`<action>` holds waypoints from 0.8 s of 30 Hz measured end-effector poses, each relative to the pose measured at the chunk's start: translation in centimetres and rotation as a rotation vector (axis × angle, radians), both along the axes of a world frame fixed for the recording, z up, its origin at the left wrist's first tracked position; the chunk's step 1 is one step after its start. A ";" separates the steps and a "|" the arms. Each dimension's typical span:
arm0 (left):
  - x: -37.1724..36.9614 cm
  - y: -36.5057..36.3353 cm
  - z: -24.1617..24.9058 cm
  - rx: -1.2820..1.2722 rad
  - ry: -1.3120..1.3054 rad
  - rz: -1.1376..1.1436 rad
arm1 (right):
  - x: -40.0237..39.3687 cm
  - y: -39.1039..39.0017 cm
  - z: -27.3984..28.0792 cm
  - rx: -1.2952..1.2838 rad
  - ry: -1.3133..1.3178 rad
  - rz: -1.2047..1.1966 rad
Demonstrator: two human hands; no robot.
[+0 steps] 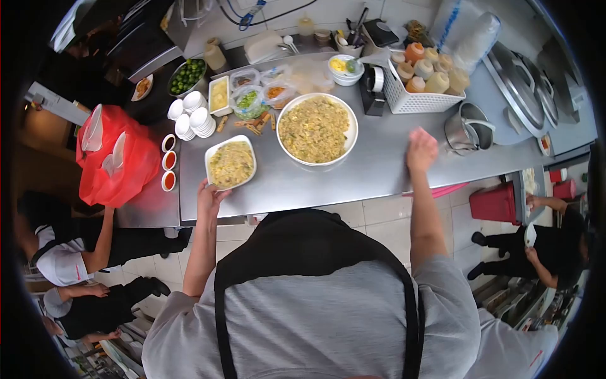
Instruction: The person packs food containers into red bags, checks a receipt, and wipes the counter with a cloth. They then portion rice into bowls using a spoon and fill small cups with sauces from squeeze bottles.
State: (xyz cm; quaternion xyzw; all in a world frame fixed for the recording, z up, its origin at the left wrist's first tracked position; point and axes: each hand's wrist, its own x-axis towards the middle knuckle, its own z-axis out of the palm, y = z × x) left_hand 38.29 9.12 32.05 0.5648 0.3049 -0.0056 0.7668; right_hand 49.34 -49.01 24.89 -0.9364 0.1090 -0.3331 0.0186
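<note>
Fried rice fills a square white bowl (pixel 231 163) at the counter's left-centre. My left hand (pixel 209 199) grips the bowl's near edge with its fingers under the rim. To the right of it stands a large round white bowl (pixel 317 129), also full of fried rice. My right hand (pixel 421 150) rests on the steel counter between the big bowl and a metal pot (pixel 468 129), its fingers curled together; whether it holds anything is hidden. Bread-like sticks (pixel 255 124) lie between the two rice bowls.
Sauce cups (pixel 169 160), stacked white cups (pixel 201 119) and a red bag (pixel 117 158) are at left. Bagged toppings (pixel 248 101), a tape dispenser (pixel 373 91) and a bottle basket (pixel 424 101) line the back. Co-workers stand on both sides.
</note>
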 end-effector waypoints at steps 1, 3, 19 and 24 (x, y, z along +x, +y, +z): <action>0.1 0.0 -0.5 -0.016 -0.019 0.051 | 0.0 2.3 -0.3 -0.113 -0.025 0.063; 0.7 -0.1 -1.7 -0.028 -0.032 0.095 | -0.5 7.3 -2.3 -0.199 -0.144 0.255; 5.8 -14.4 -2.1 -0.256 0.040 -0.178 | -1.9 -2.4 -0.5 -0.154 0.089 0.318; 7.7 -17.4 -1.5 -0.255 0.058 -0.417 | 2.0 -1.1 1.1 0.048 0.202 0.180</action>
